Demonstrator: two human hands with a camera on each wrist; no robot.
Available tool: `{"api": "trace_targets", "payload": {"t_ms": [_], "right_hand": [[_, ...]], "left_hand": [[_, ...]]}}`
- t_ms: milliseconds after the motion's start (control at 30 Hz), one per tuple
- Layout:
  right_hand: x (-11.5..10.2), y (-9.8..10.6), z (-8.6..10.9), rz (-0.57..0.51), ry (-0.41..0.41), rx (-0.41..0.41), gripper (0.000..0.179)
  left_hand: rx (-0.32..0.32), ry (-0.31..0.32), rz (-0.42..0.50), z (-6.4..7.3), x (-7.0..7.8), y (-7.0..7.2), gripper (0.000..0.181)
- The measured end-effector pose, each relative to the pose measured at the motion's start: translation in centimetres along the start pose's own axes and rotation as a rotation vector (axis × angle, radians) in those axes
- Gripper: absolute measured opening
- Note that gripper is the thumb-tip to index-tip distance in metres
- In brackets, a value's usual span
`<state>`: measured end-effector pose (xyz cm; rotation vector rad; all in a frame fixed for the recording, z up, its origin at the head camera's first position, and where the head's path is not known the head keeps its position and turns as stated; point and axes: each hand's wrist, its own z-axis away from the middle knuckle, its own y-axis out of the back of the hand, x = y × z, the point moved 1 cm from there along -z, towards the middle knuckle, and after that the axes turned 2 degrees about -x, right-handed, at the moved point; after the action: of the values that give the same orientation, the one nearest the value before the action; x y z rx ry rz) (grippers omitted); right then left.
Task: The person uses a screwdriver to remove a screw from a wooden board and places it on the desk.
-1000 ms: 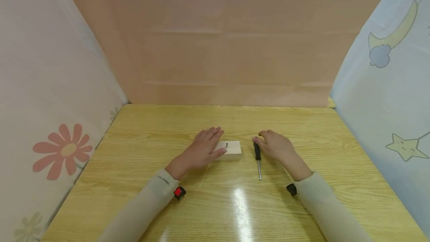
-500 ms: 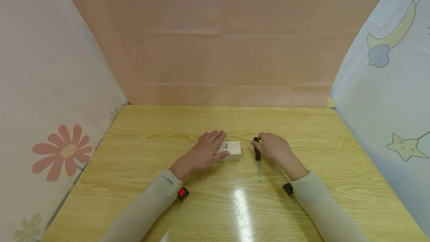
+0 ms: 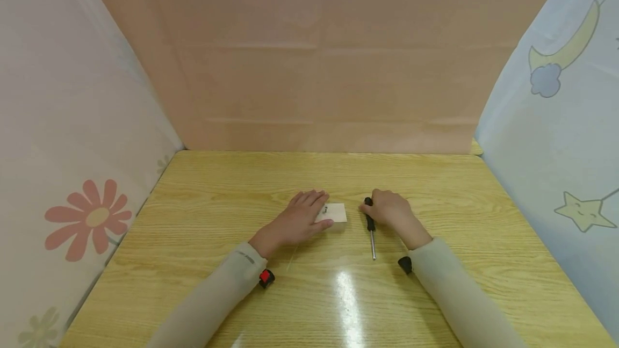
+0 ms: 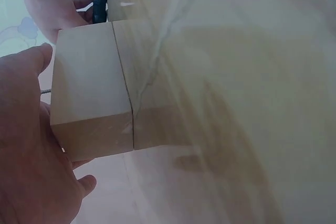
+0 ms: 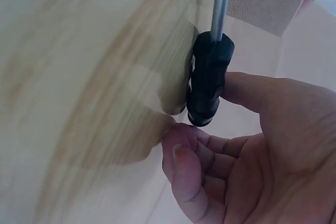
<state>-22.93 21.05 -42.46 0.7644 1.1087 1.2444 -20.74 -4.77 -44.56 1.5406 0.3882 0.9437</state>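
A pale wooden block (image 3: 337, 212) lies on the table, with a small metal screw (image 3: 325, 210) standing from its top. My left hand (image 3: 301, 219) rests over the block's left end, fingers straight, thumb along its near side. In the left wrist view the block's (image 4: 92, 77) side faces show, and the screw (image 4: 46, 92) sticks out between thumb and fingers. To the right, a black-handled screwdriver (image 3: 371, 223) lies with its metal shaft toward me. My right hand (image 3: 390, 209) has its thumb across the handle (image 5: 207, 80) and its curled fingertips close at the handle's end.
The wood-grain table (image 3: 232, 176) reflects a bright streak of light near its front. A plain tan sheet (image 3: 314, 69) hangs behind it. Patterned cloths stand at both sides, with a red flower (image 3: 92, 219) on the left one and a star (image 3: 586, 212) on the right one.
My left hand has slid right, farther over the block, near the screw. My right hand has moved left, its fingers curling in at the screwdriver's handle. The screwdriver has hardly moved.
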Motion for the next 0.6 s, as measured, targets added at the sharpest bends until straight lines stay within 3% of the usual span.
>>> {"api": "trace_targets", "payload": {"t_ms": [200, 333, 467, 600], "right_hand": [[0.0, 0.0, -0.8, -0.08, -0.002, -0.049, 0.038], [-0.1, 1.1, -0.5, -0.228, 0.04, -0.054, 0.032], [-0.5, 2.9, 0.5, -0.367, 0.113, 0.033, 0.043], [-1.2, 4.5, 1.8, -0.49, 0.241, 0.202, 0.044]], "left_hand": [[-0.004, -0.001, -0.063, -0.4, -0.1, -0.5, 0.077], [-0.027, 0.003, -0.089, -0.5, -0.1, -0.4, 0.077], [-0.031, -0.007, -0.102, -0.6, 0.0, -0.1, 0.076], [-0.034, -0.021, -0.116, -0.5, 0.1, 0.0, 0.076]]}}
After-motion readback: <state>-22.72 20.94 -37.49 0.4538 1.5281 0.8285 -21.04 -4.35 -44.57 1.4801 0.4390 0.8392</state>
